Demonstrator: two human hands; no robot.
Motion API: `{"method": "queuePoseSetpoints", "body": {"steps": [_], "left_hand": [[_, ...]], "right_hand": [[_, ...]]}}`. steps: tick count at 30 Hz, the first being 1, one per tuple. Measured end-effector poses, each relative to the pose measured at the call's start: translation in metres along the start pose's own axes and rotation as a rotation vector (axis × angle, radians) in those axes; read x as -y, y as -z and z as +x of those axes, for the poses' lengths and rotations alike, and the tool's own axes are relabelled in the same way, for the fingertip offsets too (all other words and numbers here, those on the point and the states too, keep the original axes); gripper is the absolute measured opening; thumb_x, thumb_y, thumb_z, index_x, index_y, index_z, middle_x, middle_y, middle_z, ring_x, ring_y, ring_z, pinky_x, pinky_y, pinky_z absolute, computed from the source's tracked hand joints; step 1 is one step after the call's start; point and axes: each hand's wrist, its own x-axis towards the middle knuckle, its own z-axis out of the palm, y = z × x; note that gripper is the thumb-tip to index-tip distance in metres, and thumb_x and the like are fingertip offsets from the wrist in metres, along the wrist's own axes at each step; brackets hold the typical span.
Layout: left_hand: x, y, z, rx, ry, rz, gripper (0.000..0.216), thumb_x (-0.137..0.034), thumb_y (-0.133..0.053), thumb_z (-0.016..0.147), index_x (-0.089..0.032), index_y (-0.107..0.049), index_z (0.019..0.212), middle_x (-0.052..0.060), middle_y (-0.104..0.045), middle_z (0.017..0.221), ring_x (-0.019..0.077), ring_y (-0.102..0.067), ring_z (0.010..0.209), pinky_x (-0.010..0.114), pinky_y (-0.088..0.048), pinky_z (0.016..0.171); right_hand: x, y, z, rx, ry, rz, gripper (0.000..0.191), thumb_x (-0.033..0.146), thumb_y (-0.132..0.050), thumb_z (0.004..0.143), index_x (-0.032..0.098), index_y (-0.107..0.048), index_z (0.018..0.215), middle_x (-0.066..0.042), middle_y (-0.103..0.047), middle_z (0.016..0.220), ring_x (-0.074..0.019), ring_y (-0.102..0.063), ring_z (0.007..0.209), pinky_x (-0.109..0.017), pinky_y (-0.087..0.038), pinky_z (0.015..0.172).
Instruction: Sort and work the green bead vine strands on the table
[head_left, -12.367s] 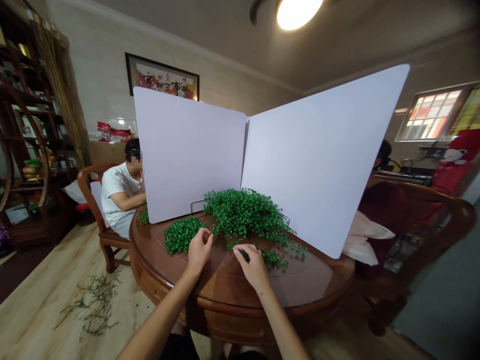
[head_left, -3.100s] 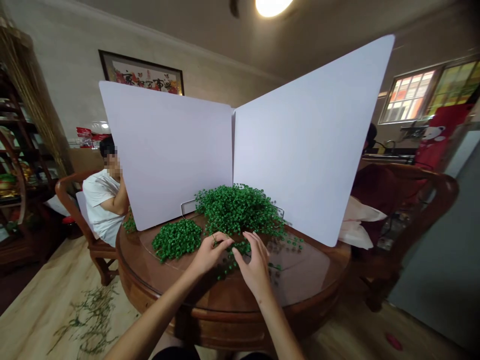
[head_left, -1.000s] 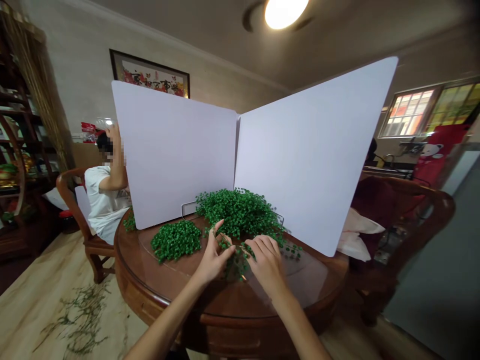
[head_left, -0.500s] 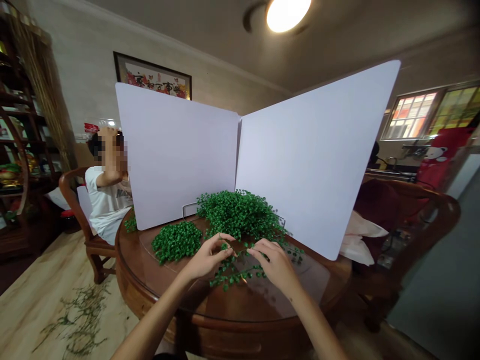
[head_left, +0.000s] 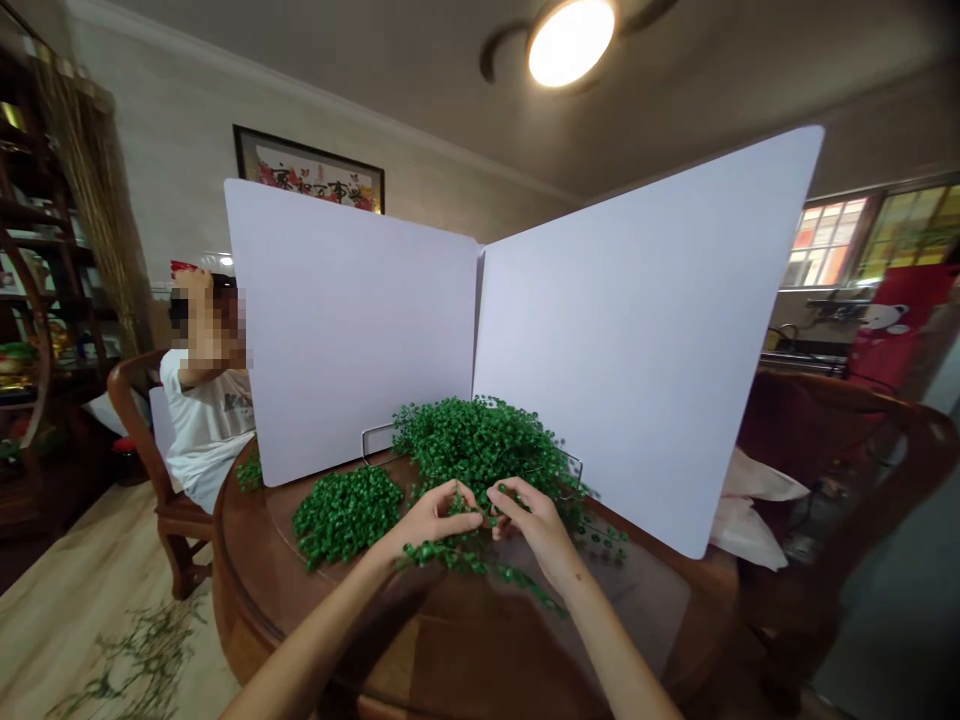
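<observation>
Bare L hand (head_left: 431,520), thumb & fingers curled inward, has its grip around a thin green sprig of round, bead-like pods (head_left: 487,514); bare R hand (head_left: 536,518), just beside it, pinches the sprig too, so the worked bit sits between the 2 hands, above the round, glossy brown wooden surface (head_left: 480,650). Contact pts are tiny & partly hidden, so can't tell exactly where each fingertip meets the stem. To do it well, I'd pinch w/ the finger pads only: L hand steadying the stem, R hand doing the fine work, close together so the thin stem doesn't bend, & w/ little pressure on the pods. Mind the long, loose green beaded strand (head_left: 431,551) trailing below the hands; it could snag. Textures: L of the hands, a low, rounded, tightly packed mound of shiny green pods (head_left: 349,515); behind them, a larger, frizzy green heap (head_left: 480,440) w/ wiry stems sticking out, esp. at its R side. Beyond that, 2 smooth, flat white panels w/ rounded corners (head_left: 360,340) stand upright, angled into a V.
</observation>
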Motion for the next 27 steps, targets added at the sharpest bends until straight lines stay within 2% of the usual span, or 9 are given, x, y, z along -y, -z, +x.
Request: {"method": "queuePoseSetpoints", "body": {"steps": [5,8,12,15,17,20,23,25,27], "left_hand": [[0.013,0.003,0.013,0.022,-0.009,-0.078,0.033,-0.041,-0.071,0.079,-0.018,-0.051,0.091,0.002,-0.063,0.083,0.0153,-0.063,0.073,0.026,-0.047,0.066],[0.018,0.002,0.016,-0.084,-0.013,-0.132,0.033,-0.044,-0.066,0.082,-0.018,-0.051,0.094,0.003,-0.065,0.083,0.0120,-0.058,0.061,0.024,-0.046,0.056],[0.025,0.000,0.014,-0.234,-0.037,-0.171,0.035,-0.046,-0.064,0.083,-0.019,-0.048,0.099,0.002,-0.062,0.089,0.0120,-0.059,0.059,0.027,-0.049,0.059],[0.036,-0.003,0.010,-0.429,-0.075,-0.057,0.040,-0.041,-0.065,0.083,-0.023,-0.039,0.109,0.002,-0.058,0.095,0.0155,-0.062,0.075,0.029,-0.049,0.069],[0.043,-0.005,0.005,-0.626,-0.149,0.176,0.046,-0.037,-0.068,0.080,-0.023,-0.038,0.111,0.005,-0.053,0.101,0.0179,-0.058,0.088,0.030,-0.047,0.076],[0.043,-0.010,-0.003,-0.766,-0.292,0.519,0.039,-0.033,-0.066,0.081,-0.020,-0.046,0.111,0.008,-0.049,0.107,0.0205,-0.052,0.094,0.035,-0.044,0.083],[0.035,-0.017,-0.012,-0.527,-0.328,0.572,0.014,-0.030,-0.056,0.089,-0.019,-0.056,0.096,0.005,-0.053,0.091,0.0182,-0.051,0.084,0.031,-0.042,0.078],[0.031,-0.023,-0.015,-0.258,-0.231,0.390,0.016,-0.033,-0.050,0.092,-0.018,-0.058,0.094,0.002,-0.054,0.079,0.0149,-0.050,0.073,0.027,-0.042,0.071],[0.031,-0.028,-0.015,-0.097,-0.120,0.078,0.025,-0.038,-0.048,0.094,-0.017,-0.060,0.096,0.002,-0.058,0.080,0.0137,-0.052,0.071,0.026,-0.043,0.071]], "right_hand": [[-0.017,0.001,0.020,-0.020,0.062,0.116,0.032,0.049,-0.073,0.074,0.019,-0.060,0.076,0.004,-0.056,0.064,-0.0142,-0.058,0.053,-0.026,-0.050,0.052],[-0.026,0.000,0.024,-0.078,0.100,0.281,0.029,0.046,-0.073,0.075,0.020,-0.059,0.077,0.003,-0.053,0.069,-0.0116,-0.054,0.053,-0.024,-0.045,0.046],[-0.030,-0.002,0.020,-0.155,0.147,0.327,0.028,0.045,-0.071,0.077,0.021,-0.058,0.078,0.001,-0.053,0.075,-0.0128,-0.054,0.057,-0.025,-0.047,0.047],[-0.033,-0.003,0.015,-0.252,0.161,0.141,0.028,0.047,-0.067,0.080,0.021,-0.058,0.082,0.000,-0.056,0.073,-0.0163,-0.059,0.062,-0.029,-0.051,0.056],[-0.035,-0.003,0.012,-0.394,0.221,-0.096,0.027,0.047,-0.065,0.082,0.020,-0.060,0.085,0.000,-0.058,0.072,-0.0172,-0.061,0.062,-0.030,-0.052,0.060],[-0.037,-0.006,0.008,-0.631,0.499,-0.479,0.021,0.040,-0.061,0.088,0.019,-0.062,0.085,-0.003,-0.062,0.078,-0.0183,-0.062,0.070,-0.032,-0.052,0.069],[-0.036,-0.014,-0.001,-0.738,0.797,-0.742,0.006,0.025,-0.059,0.090,0.020,-0.063,0.089,-0.006,-0.065,0.085,-0.0188,-0.064,0.081,-0.032,-0.052,0.076],[-0.035,-0.021,-0.009,-0.692,0.951,-0.874,0.011,0.015,-0.060,0.089,0.020,-0.063,0.097,-0.006,-0.067,0.088,-0.0187,-0.065,0.083,-0.032,-0.053,0.077],[-0.034,-0.029,-0.017,-0.577,1.084,-0.985,0.022,0.008,-0.061,0.086,0.020,-0.062,0.105,-0.007,-0.069,0.089,-0.0190,-0.066,0.084,-0.032,-0.054,0.076]]}}
